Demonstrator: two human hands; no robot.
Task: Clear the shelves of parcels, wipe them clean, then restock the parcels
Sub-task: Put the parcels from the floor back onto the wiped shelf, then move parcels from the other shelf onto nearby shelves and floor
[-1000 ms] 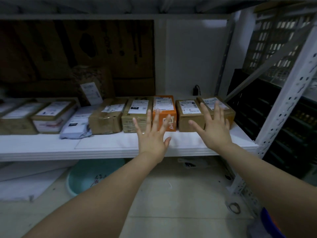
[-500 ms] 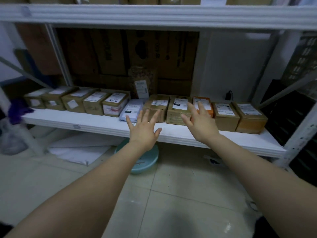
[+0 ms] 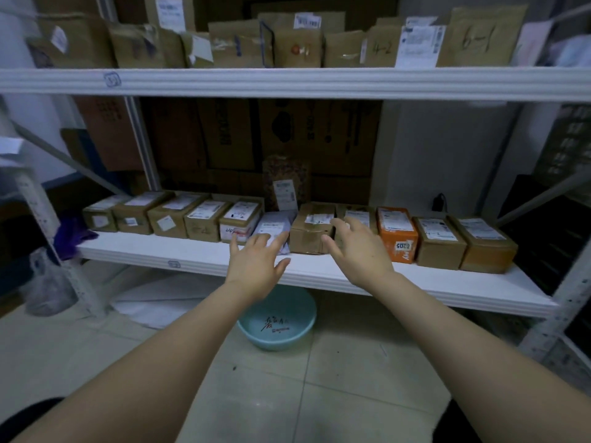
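Note:
A row of several parcels lines the white lower shelf (image 3: 447,287): brown cardboard boxes, a grey plastic mailer bag (image 3: 273,228) and an orange box (image 3: 397,233). My left hand (image 3: 257,268) hovers with spread fingers in front of the grey mailer bag, holding nothing. My right hand (image 3: 358,251) is stretched out with straight fingers at the front of a brown box (image 3: 311,230) in the middle of the row. The upper shelf (image 3: 287,83) carries more cardboard parcels and envelopes.
A light blue basin (image 3: 277,324) stands on the tiled floor under the shelf. White boards (image 3: 153,302) lie on the floor at the left. A purple cloth (image 3: 72,233) hangs at the shelf's left end. White metal uprights (image 3: 563,311) frame the rack.
The view has pulled back and tilted up, bringing the upper shelf into sight. Both hands have shifted left along the row, from the orange box area to the grey mailer and middle brown box.

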